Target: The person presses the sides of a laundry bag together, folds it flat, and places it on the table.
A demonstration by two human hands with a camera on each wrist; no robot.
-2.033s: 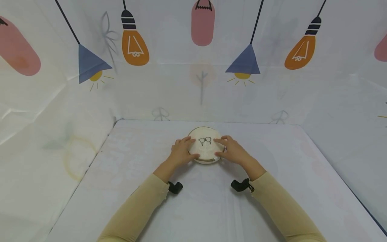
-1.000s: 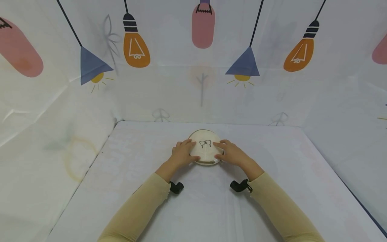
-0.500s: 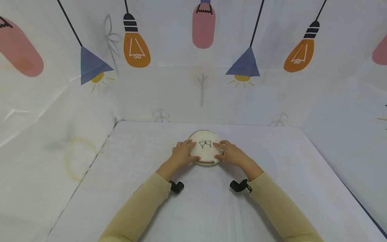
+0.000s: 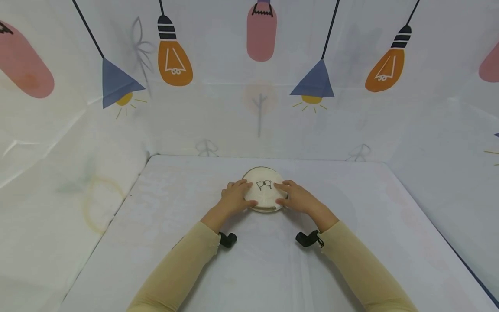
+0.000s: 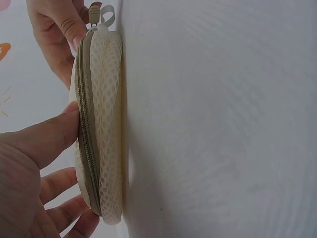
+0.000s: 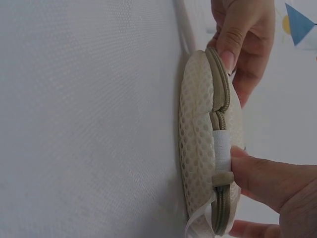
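A round cream mesh laundry bag point(image 4: 266, 197) with a line drawing of eyeglasses lies on the white table, near its far edge. In the left wrist view its tan zipper point(image 5: 87, 119) curves along the rim above the honeycomb mesh. My left hand point(image 4: 234, 197) rests on the bag's left side, thumb on the near rim and fingers spread toward the top. On the opposite side my right hand point(image 4: 299, 197) touches it the same way. The right wrist view shows its thumb beside the zipper pull point(image 6: 223, 179) and white elastic point(image 6: 222, 148).
The white table point(image 4: 265, 268) stretches in front of the bag and to both sides. White sheeting printed with lamps and bulbs point(image 4: 175, 63) hangs behind it. Black wrist devices point(image 4: 228, 239) sit at both sleeve cuffs.
Compared with two seconds ago, the bag's far rim sits slightly lower in view and the whole head view has shifted a little. Both hands keep their places on the bag.
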